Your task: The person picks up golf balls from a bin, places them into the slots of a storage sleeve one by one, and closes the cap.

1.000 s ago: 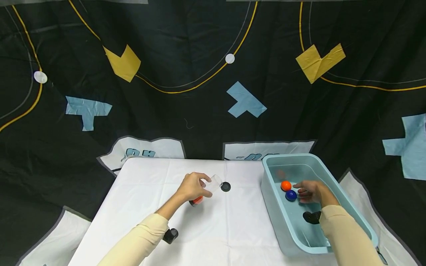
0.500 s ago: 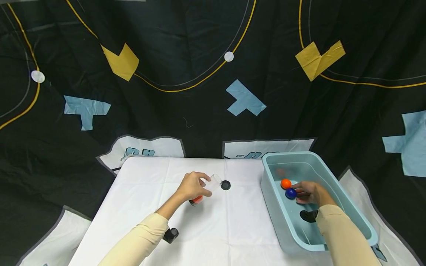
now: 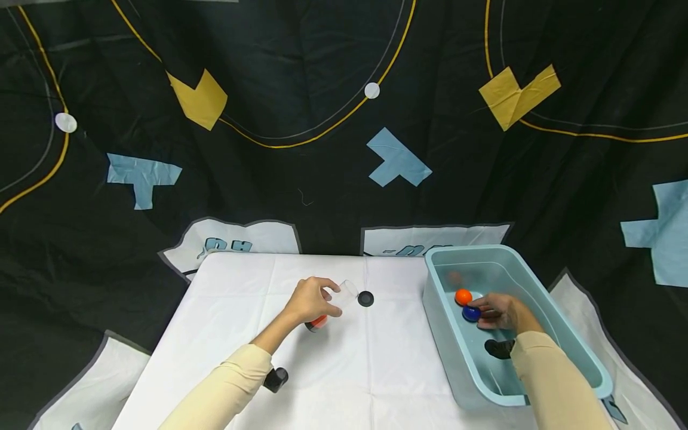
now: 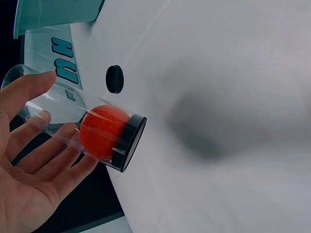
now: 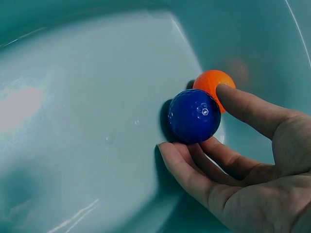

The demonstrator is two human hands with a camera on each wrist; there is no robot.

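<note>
- The desk (image 3: 376, 370), draped in a white cloth, stands before a black backdrop printed with yellow and pale blue shapes.
- A light blue plastic tub (image 3: 448, 352) sits on the desk's right side.
- The left hand (image 3: 309, 301) curls its fingers round a clear plastic tube (image 4: 73, 121), tilted with its black-capped end down near the cloth; an orange ball (image 4: 103, 131) sits inside against the cap.
- The right hand (image 3: 500, 312) is inside the tub, thumb and fingers pinching a dark blue golf ball (image 5: 194, 115) on the tub floor.
- An orange golf ball (image 5: 211, 83) touches the blue one.
- A black cap (image 3: 365, 298) lies on the cloth just beyond the tube.
</note>
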